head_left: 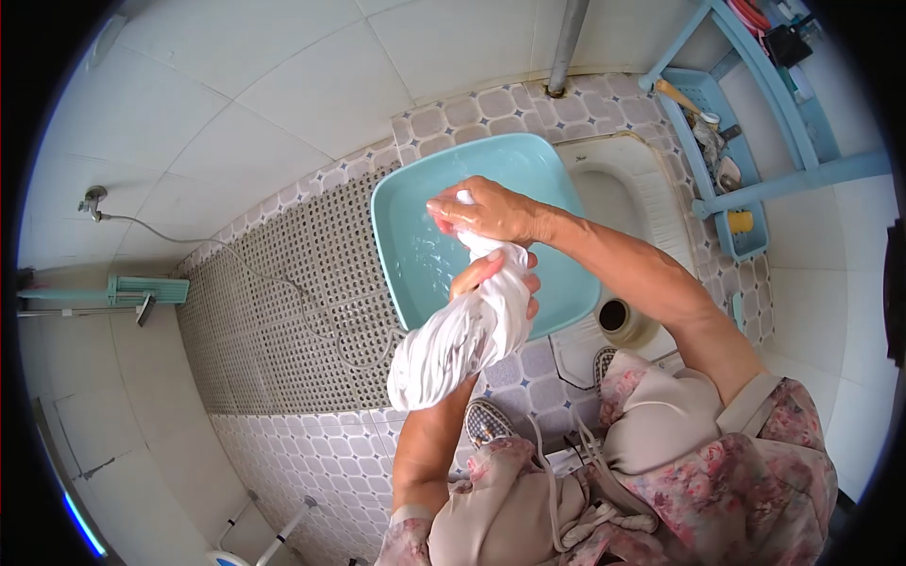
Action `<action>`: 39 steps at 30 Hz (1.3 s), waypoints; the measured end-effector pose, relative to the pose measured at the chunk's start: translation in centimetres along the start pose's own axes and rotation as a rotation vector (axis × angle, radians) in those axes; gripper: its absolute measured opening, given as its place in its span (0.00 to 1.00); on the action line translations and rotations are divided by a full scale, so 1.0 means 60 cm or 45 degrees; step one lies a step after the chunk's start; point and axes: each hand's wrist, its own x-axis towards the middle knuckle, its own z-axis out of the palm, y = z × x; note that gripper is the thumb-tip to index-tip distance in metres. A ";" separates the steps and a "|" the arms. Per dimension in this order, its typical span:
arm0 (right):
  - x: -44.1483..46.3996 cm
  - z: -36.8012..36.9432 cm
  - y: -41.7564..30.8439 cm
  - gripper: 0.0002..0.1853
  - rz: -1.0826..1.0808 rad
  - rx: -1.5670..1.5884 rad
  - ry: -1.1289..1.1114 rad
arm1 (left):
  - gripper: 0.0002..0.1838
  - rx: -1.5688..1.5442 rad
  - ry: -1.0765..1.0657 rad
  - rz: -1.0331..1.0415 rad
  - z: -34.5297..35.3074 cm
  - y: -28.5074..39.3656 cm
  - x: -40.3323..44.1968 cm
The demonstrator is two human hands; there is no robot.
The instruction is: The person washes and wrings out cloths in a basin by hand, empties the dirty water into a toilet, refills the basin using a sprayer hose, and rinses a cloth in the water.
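Note:
A white wet cloth (462, 340), bunched and twisted, hangs over the near left part of a light blue basin (557, 179). My left hand (491, 278) is wrapped round its middle from below, and the loose folds drape over my left wrist. Higher up, over the basin, my right hand (486, 209) grips the narrow end of the cloth, its fingers closed and wet. A little water with some bubbles shows at the bottom of the basin.
Behind the basin at right is a squat toilet (661, 179), with a round pot (623, 321) nearer me. A grey perforated mat (283, 311) and a thin hose (236, 255) lie left. A blue shelf (802, 179) stands at right, a mop head (151, 290) at far left.

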 end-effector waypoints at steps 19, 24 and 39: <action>0.045 -0.007 0.227 0.23 0.290 -0.190 0.518 | 0.13 0.280 0.280 0.302 -0.136 0.008 0.067; 0.076 0.015 0.321 0.14 -0.118 -1.386 0.557 | 0.17 -0.240 0.257 -0.044 -0.325 0.079 0.153; 0.010 -0.035 0.014 0.31 -0.313 0.158 -0.257 | 0.19 -0.361 0.040 -0.008 -0.224 0.056 0.138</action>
